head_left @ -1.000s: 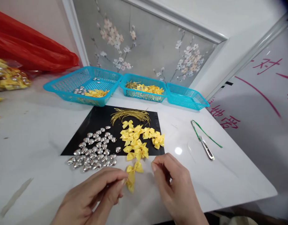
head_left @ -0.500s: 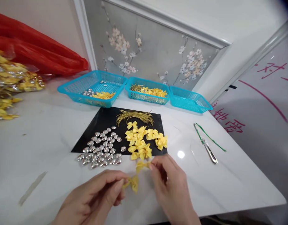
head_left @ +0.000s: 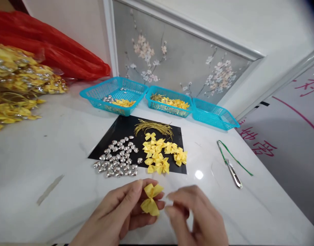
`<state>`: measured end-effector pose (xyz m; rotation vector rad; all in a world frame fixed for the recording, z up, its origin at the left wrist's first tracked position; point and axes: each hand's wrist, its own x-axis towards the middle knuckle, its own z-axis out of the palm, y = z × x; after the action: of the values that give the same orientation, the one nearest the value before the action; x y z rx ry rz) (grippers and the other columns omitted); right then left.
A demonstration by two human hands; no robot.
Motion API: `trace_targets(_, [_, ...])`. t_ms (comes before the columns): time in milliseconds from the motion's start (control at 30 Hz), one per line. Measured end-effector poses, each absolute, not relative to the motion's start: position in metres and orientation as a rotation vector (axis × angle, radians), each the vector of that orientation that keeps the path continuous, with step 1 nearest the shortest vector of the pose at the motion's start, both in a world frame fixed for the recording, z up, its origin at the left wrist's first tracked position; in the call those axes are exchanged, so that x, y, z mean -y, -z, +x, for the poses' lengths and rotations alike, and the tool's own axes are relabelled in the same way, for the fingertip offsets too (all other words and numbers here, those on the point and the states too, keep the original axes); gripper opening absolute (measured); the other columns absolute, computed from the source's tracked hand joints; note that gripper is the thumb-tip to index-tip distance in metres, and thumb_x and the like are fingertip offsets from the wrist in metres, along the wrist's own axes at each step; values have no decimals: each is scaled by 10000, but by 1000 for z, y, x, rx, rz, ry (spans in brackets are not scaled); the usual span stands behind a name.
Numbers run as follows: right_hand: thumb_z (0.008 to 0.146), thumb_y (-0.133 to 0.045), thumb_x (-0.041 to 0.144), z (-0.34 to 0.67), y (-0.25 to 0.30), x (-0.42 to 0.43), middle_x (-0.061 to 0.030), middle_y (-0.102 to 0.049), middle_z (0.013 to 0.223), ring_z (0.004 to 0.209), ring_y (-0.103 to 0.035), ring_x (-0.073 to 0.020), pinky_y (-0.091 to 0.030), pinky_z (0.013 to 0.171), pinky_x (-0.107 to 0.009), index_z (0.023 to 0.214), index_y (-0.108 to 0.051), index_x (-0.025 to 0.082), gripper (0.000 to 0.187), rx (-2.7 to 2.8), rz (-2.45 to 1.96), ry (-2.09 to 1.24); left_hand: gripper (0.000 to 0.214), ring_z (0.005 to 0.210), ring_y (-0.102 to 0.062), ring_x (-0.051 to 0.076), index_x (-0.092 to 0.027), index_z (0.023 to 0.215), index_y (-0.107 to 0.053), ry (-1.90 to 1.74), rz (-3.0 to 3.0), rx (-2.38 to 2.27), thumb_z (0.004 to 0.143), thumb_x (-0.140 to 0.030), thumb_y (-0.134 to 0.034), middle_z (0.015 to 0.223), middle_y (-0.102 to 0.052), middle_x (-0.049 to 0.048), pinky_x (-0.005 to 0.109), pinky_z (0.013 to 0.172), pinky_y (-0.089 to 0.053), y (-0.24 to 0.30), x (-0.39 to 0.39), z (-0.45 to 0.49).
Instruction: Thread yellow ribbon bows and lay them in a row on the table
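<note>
My left hand (head_left: 126, 208) pinches a yellow ribbon bow (head_left: 151, 200) between thumb and fingers, its two loops spread one above the other. Just right of the bow, my right hand (head_left: 195, 213) is slightly blurred, thumb and forefinger a little apart, with nothing visible between them. Beyond the hands lie a cluster of loose yellow bows (head_left: 157, 155) and many silver heart-shaped charms (head_left: 118, 160), partly on a black sheet (head_left: 105, 145) and partly over its near edge. A bundle of thin gold cords (head_left: 154, 128) rests at the sheet's far side.
Three blue plastic baskets stand along the wall: the left basket (head_left: 95, 99) and middle basket (head_left: 169, 111) hold small pieces. Thread snips (head_left: 233, 176) with a green ribbon lie on the right. Bagged yellow pieces (head_left: 26, 78) and red material (head_left: 57, 51) are at the left.
Both hands held yellow ribbon pieces apart; now one bow shows in my left hand, turned to face me. My right hand no longer shows ribbon in its fingers. The view has shifted left.
</note>
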<state>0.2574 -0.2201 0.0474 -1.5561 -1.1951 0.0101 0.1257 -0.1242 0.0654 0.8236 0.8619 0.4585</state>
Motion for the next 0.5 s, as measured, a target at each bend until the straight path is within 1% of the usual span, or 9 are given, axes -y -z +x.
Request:
trace_targets(67, [987,-565,321,270,-56,220,-31,-631,822,672,-577,-152,-451,582,-262,981,-681,246,138,1068,-1549,-324,464,963,-739,248,-262,1017,-811,-414,910,-810,754,-643,-764,1029,-812,66,274,768,-598,-66,121,127])
trace_targets(133, [992,-553,405,279,-60,216,-36,-639,878,709,-583,-147,-448,602,-251,1003,-674,226,216,1022,-1518,-628,470,925,-732,235,-269,1068,-784,-343,1098,-739,774,-635,-751,964,-808,50,260,733,-579,-65,117,128])
trace_targets(167, [977,-575,431,282,-60,213,-34,-641,876,709,-583,-144,-444,609,-248,985,-668,214,236,1009,-1487,-755,471,904,-726,226,-273,1109,-758,-315,1193,-708,801,-629,-729,937,-803,37,262,738,-568,-65,116,128])
trace_targets(233, [938,-639,452,283,-59,210,-20,-637,804,690,-580,-141,-445,636,-250,894,-632,194,262,960,-1386,-951,465,862,-708,202,-289,1202,-677,-296,1333,-702,871,-615,-654,891,-787,6,266,762,-543,-63,113,127])
trace_targets(300, [905,-691,459,280,-56,208,-2,-617,723,654,-550,-124,-427,642,-243,816,-584,185,307,873,-1281,-1066,461,791,-685,183,-300,1236,-595,-316,1401,-743,903,-619,-595,824,-764,-21,266,746,-522,-63,111,125])
trace_targets(367, [885,-721,481,274,-54,209,23,-568,652,584,-456,-87,-356,579,-215,776,-554,179,361,771,-1230,-1142,477,730,-665,181,-296,1220,-551,-325,1457,-777,894,-644,-575,754,-737,-32,268,712,-513,-64,108,123])
trace_targets(433, [854,-747,524,268,-52,209,56,-491,597,522,-336,-62,-256,510,-206,767,-538,178,414,662,-1189,-1174,493,711,-661,189,-289,1190,-554,-335,1505,-807,881,-673,-559,726,-717,-28,270,683,-516,-65,105,121])
trace_targets(500, [828,-754,577,261,-48,209,79,-431,565,488,-271,-51,-207,485,-209,768,-525,182,461,566,-1118,-1144,501,703,-668,189,-293,1180,-581,-380,1531,-823,883,-693,-528,730,-711,-25,268,675,-531,-65,101,120])
